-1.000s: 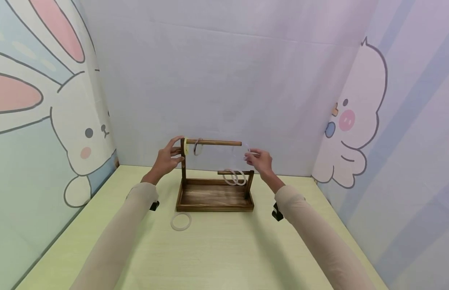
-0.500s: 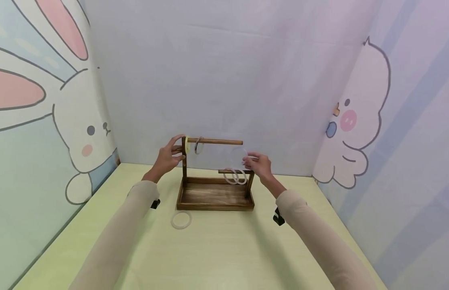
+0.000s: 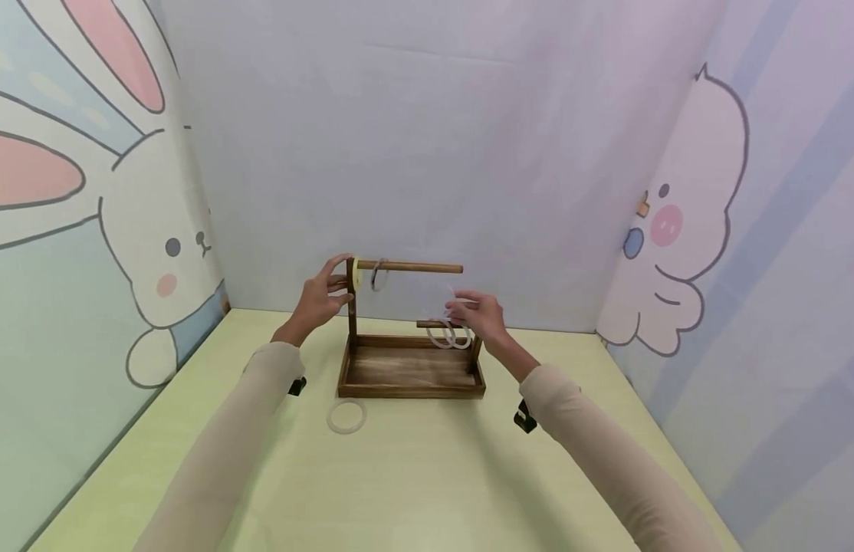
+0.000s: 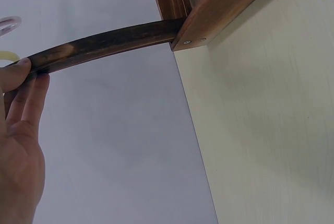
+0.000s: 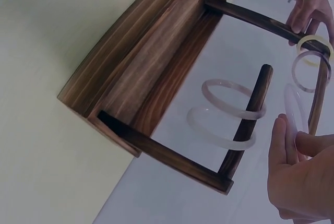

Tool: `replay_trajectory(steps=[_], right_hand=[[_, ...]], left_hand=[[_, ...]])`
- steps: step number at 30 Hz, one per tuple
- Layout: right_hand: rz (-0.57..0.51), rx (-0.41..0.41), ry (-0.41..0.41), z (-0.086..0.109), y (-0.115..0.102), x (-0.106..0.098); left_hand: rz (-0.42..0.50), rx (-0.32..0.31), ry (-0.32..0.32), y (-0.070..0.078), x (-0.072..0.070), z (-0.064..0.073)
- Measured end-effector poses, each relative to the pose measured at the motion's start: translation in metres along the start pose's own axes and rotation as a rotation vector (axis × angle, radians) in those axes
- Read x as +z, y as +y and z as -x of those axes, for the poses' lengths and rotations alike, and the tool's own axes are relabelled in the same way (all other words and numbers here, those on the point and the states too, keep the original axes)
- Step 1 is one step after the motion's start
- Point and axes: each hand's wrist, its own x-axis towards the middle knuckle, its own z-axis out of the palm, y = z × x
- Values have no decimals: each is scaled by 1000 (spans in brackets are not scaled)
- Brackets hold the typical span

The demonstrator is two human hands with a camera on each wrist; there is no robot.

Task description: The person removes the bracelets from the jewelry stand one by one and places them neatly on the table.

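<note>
My left hand (image 3: 318,303) grips the top of the rack's tall post (image 4: 104,45), thumb on one side and fingers on the other. A pale translucent bangle (image 5: 296,110) is pinched between the thumb and fingers of my right hand (image 5: 302,174). In the head view that bangle is faint, just below the upper bar (image 3: 420,267) near its free end. On the upper bar hang a yellow bangle (image 3: 357,274), close to the post, and a purplish-clear bangle (image 5: 294,72). Two whitish bangles (image 5: 224,108) hang on the short lower bar (image 5: 254,96), beneath my right hand.
The dark wooden rack has a shallow tray base (image 3: 413,392) on the pale table (image 3: 399,475). Another whitish bangle (image 3: 330,418) lies flat before its front left corner. A grey cloth wall (image 3: 427,153) stands behind, with printed cartoon walls at both sides.
My right hand has moved left and slightly down with the pale bangle, from beyond the upper bar's free end to below it. My left hand keeps its grip on the post.
</note>
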Motion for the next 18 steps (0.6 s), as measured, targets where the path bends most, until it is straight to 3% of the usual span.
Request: replay_trajectory(steps=[18], right_hand=[[-22,31,-140,24,4,30]], left_hand=[[13,-6,5,1,5,-1]])
